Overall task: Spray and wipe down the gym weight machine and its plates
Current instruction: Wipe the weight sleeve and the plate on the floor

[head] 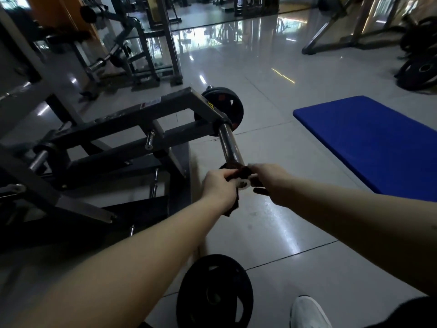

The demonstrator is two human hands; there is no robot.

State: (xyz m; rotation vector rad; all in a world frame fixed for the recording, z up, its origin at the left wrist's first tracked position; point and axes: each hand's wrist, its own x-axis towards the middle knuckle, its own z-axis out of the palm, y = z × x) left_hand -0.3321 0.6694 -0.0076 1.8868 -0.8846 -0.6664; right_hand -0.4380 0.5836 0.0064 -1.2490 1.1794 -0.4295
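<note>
Both grips are closed on a dark cloth (237, 172): my left hand (218, 185) and right hand (272, 178) bunch it at the chrome sleeve (230, 145)'s near end. A loaded plate (227, 102) sits at twelve o'clock, a loose plate (212, 292) on the floor at six. I judge the wiping is midway.

Blurred dark cloth (241, 172); shoe (307, 313) edge-cropped
</note>
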